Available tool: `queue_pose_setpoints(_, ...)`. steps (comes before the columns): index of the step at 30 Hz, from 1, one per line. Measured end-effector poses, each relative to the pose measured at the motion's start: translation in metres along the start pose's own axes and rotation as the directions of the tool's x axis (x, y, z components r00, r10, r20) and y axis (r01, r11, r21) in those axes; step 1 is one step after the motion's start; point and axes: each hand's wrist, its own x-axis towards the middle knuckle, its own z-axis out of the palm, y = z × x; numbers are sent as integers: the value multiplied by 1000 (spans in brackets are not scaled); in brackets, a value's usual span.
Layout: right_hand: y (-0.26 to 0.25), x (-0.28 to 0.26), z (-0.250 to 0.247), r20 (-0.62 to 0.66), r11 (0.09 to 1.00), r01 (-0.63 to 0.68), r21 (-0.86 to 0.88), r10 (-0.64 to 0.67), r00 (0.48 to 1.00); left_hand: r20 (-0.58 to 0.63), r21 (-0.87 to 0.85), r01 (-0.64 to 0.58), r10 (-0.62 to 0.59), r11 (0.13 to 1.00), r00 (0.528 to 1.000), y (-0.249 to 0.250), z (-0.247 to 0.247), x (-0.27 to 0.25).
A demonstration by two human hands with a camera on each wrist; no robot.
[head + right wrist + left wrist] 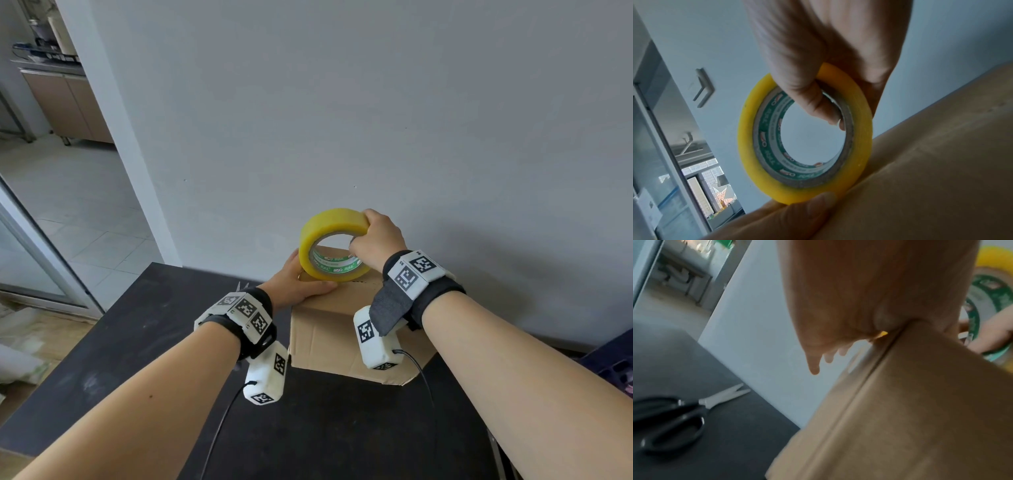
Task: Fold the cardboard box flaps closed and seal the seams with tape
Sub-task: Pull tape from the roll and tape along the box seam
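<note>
Cardboard box [329, 329] on the dark counter [137, 342], close to the grey wall [376, 102], top flaps folded down; centre seam shows as a dark line on the top

Yellow tape roll [334, 245] stands on edge on the box top, at the box's left end. Right hand [378, 240] grips it, thumb inside the core, other fingers [865, 97] curled over the outer rim. Left hand [296, 284] lies on the box's left top edge, fingers straight, thumb pressed against the bottom of the roll, probably pinning the tape's free end

Risks, as judged from here:
- thumb lifts too early, so the free end peels off when the roll is pulled across
- roll drifts off the seam line, so the tape misses the gap
- light box slides on the counter under the pull if the left hand eases its press
- tape may wrinkle or stick to the thumb

Writing: green band inside the core carries white lettering and red-white logos; too blurred to read

Scissors [674, 418], black handles, on the counter left of the box
</note>
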Motion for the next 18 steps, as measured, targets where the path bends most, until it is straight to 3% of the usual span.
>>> queue_pose_setpoints(3, 4, -1, 1, 8, 999, 16, 34, -16, 1000, 20, 287, -8, 3, 958, 1000, 1, -7, 4)
queue_pose_setpoints(6, 4, -2, -1, -1, 998, 41, 51, -41, 999, 9, 525, 52, -66, 849, 998, 3, -7, 6)
queue_pose_setpoints(10, 6, -6, -8, -1, 996, 86, -10, -86, 996, 6, 588, 136, -172, 797, 985, -2, -6, 8)
queue_pose_setpoints(15, 22, -8, -34, -28, 991, 72, -111, -76, 997, 0, 542, 203, -241, 816, 971, 4, -6, 5)
queue_pose_setpoints(18, 33, -13, -54, -41, 957, 86, -278, -102, 994, 38, 507, 192, -244, 840, 969, 9, -5, 2)
